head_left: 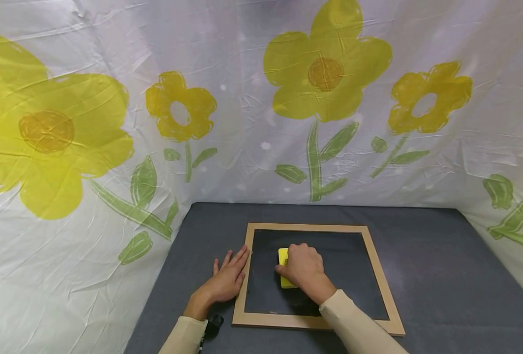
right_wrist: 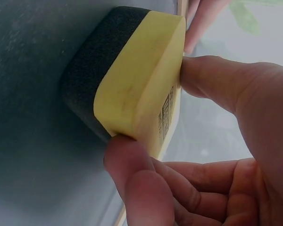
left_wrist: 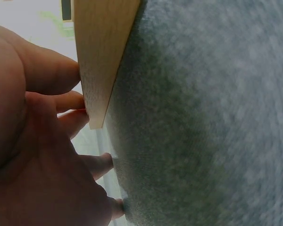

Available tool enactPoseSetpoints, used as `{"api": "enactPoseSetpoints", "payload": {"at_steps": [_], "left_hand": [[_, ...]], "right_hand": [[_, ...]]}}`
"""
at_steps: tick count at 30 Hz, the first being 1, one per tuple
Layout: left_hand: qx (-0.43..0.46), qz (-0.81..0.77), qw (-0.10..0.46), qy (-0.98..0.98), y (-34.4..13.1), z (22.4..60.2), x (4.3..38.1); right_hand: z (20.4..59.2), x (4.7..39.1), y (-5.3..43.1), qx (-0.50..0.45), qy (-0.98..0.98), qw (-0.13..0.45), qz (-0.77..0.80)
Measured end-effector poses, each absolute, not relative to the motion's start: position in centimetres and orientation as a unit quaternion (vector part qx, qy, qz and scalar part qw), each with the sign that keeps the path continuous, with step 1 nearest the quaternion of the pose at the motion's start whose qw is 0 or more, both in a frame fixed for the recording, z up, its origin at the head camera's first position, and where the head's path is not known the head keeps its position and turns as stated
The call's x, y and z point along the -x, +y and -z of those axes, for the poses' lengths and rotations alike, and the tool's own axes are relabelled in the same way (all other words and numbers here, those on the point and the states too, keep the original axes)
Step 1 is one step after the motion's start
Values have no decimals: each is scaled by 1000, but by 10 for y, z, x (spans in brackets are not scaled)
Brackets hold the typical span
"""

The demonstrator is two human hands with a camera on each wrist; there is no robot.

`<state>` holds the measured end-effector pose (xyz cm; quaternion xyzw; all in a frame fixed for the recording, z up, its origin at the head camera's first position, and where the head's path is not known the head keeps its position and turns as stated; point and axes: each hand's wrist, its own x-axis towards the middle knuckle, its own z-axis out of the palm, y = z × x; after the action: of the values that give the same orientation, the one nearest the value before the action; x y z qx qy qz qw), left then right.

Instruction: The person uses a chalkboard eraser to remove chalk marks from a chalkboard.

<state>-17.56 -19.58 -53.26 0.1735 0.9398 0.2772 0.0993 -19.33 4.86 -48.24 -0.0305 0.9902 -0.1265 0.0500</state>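
A blackboard (head_left: 345, 270) with a light wooden frame (head_left: 307, 227) lies flat on the table. My right hand (head_left: 306, 268) grips a yellow blackboard eraser (head_left: 283, 255) over the left-middle part of the board. In the right wrist view the eraser (right_wrist: 137, 80) shows its dark felt side toward the board; the thumb is on its yellow back and fingertips curl at its near end. Faint pale specks dot the dark surface there. My left hand (head_left: 227, 281) rests at the frame's left side, fingers extended. In the left wrist view fingertips touch the wooden edge (left_wrist: 101, 61), others reach the tablecloth.
A dark grey cloth (head_left: 443, 280) covers the table around the board. Behind and beside it hangs a white curtain (head_left: 243, 147) printed with yellow flowers. A small black device (head_left: 214, 324) sits by the left wrist.
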Motion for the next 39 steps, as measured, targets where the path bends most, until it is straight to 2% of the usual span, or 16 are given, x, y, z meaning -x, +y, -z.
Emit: {"api": "enactPoseSetpoints", "payload": {"at_steps": [12,25,39], "left_hand": [[-208,-317,59,923,-206,561,183],[-173,-279,98,939,-196,534,175],[-175,-292,91,936,-198,541,178]], "right_hand": [[483,190,68,9,990,57,126],[481,186,94,-9,991,49,122],[479,180,126,-33,991,51,117]]}}
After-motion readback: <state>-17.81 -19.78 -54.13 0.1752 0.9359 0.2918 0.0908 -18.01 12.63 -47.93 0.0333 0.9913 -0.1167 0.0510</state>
